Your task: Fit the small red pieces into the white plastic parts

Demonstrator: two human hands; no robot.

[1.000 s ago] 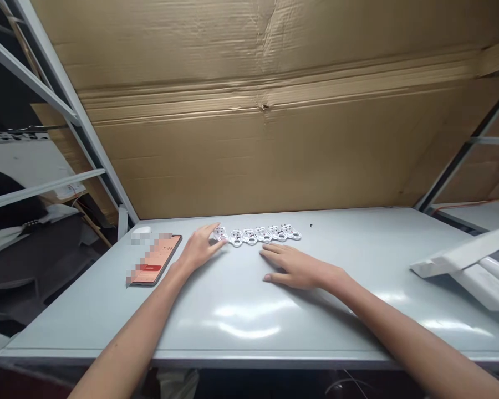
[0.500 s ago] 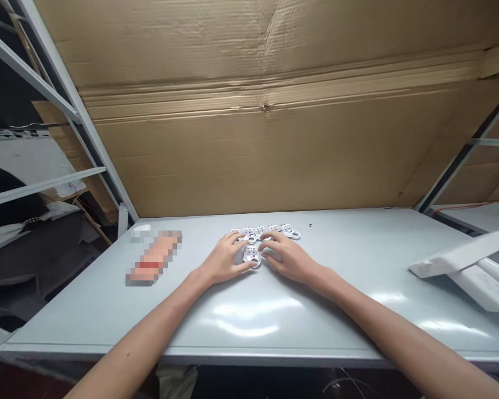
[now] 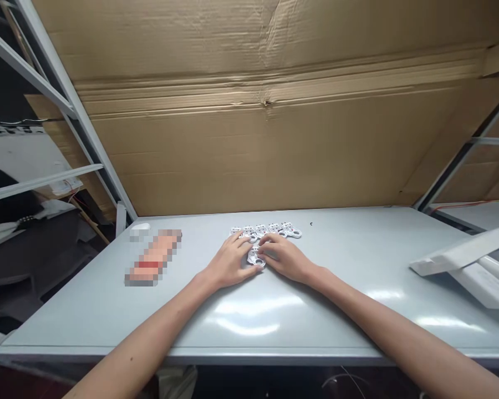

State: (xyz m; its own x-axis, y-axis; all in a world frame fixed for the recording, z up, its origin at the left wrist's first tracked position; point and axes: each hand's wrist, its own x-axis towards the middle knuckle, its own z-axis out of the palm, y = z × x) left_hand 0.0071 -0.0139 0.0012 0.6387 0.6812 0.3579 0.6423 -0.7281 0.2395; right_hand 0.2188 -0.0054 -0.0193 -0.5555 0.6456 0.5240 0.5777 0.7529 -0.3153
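Observation:
A small white plastic piece with a round ring at one end (image 3: 256, 260) lies on the grey tabletop between my hands, its ring toward me. My left hand (image 3: 232, 261) curves round its left side, thumb at the near edge and fingers at the far side. From the right, my right hand (image 3: 286, 258) has its fingertips closed on the piece, partly covering it. Just beyond my fingers several similar white plastic pieces (image 3: 291, 230) stand in a row, the middle ones partly hidden by my hands.
A blurred-out orange item (image 3: 158, 256) lies to the left, near a small white object (image 3: 141, 226). White panel-like pieces (image 3: 474, 266) rest at the right. A tiny dark bit (image 3: 311, 224) lies behind the row. Cardboard (image 3: 253, 155) walls the back.
The white plastic piece has turned and shifted slightly right. My left hand has moved a little right with it, and my right fingertips have closed in on it.

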